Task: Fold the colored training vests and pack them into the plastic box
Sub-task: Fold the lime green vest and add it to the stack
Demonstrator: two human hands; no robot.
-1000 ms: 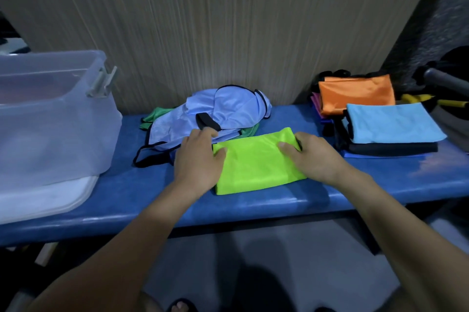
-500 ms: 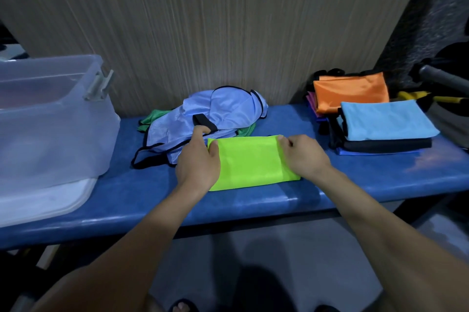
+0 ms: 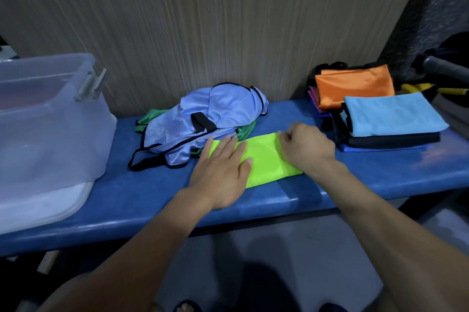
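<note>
Wood-grain panelling rises behind a long blue bench (image 3: 127,200), and on that bench we work at a neon-green vest (image 3: 266,162), folded into a flat strip near the front edge. Our left hand (image 3: 223,174) lies flat on the vest's left end, palm down, fingers stretched out and spread, gripping nothing. Our right hand (image 3: 307,149) sits on the vest's right end with the fingers curled in, pinching the cloth at its far corner. Just behind the green strip, touching it, lies a loose heap: a pale lilac vest (image 3: 218,113) with black trim on top of a dark green vest (image 3: 149,119). At the bench's left end stands the clear plastic box (image 3: 50,121), open, resting on a white lid (image 3: 43,207). At the right end we see folded vests stacked: a light blue vest (image 3: 390,113) over dark ones, and an orange vest (image 3: 355,83) behind it.
</note>
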